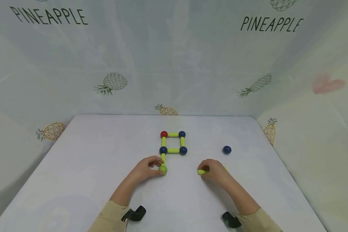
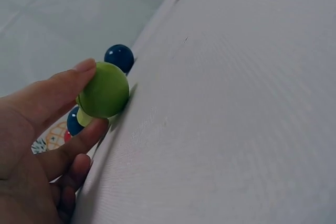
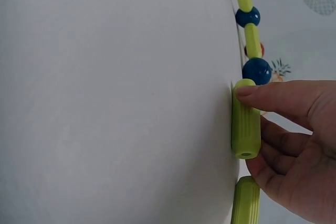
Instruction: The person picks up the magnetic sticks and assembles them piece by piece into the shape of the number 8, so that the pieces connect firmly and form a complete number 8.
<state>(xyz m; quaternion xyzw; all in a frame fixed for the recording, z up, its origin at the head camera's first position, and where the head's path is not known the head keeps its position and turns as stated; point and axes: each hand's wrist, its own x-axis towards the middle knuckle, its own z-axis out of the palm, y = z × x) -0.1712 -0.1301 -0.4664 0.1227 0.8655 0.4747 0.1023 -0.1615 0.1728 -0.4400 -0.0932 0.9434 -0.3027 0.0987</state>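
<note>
A square of lime-green rods (image 1: 173, 150) lies on the table, with one red ball (image 1: 164, 134) and several blue balls (image 1: 182, 134) at its corners. From its near left corner another green rod (image 1: 163, 158) runs toward the person and ends in a green ball (image 1: 163, 169). My left hand (image 1: 147, 168) pinches that green ball (image 2: 105, 90) between thumb and finger. To the right of the square, my right hand (image 1: 214, 171) holds a loose green rod (image 3: 245, 121) between thumb and fingers, low over the table.
A separate blue ball (image 1: 227, 149) sits at the right, beyond the right hand. Another green rod (image 3: 245, 203) lies close by that hand, mostly hidden in the head view. Pineapple-printed cloth (image 1: 168, 64) hangs behind the white table (image 1: 110, 135).
</note>
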